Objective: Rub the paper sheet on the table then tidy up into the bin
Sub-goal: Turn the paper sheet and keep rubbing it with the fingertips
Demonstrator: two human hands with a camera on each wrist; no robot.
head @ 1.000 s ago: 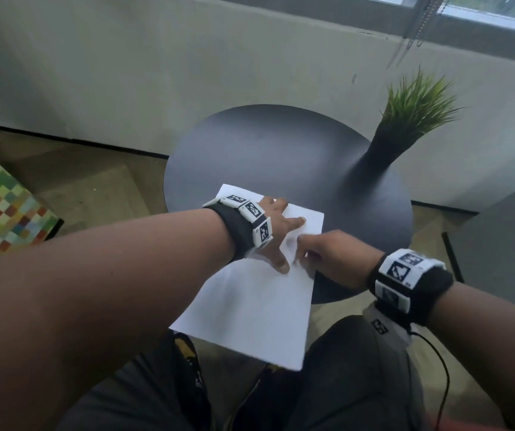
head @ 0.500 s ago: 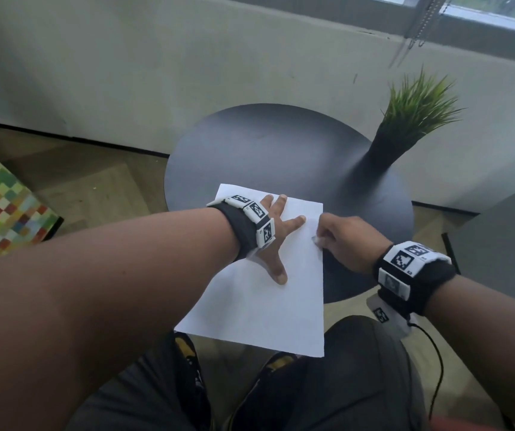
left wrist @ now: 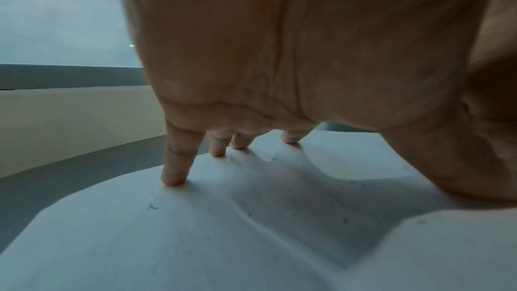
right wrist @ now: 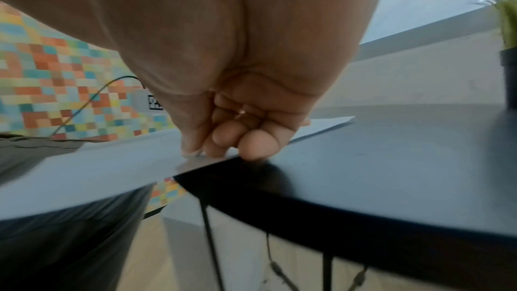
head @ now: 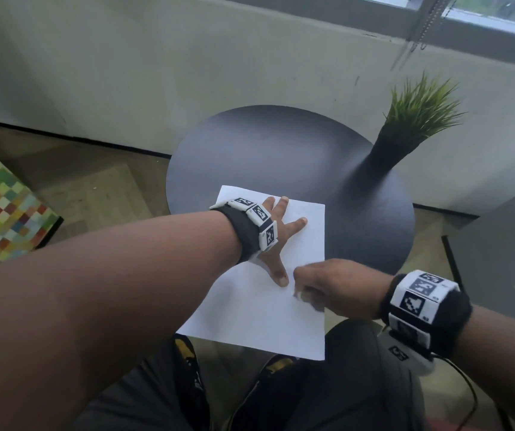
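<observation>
My left grip (head: 276,234), fingers spread flat, pins the paper sheet (head: 259,309) to the worktop (head: 265,150). Just right of it, my right grip (head: 321,286) is curled, pinching something too small to identify. Risk: the sheet's unsupported near half overhangs; hard rubbing could crease or tear it.

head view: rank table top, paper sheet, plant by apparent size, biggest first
1. table top, largest, though partly covered.
2. paper sheet.
3. plant, pot included, smallest.
The paper lies nearer the camera, so its apparent size is inflated.
</observation>
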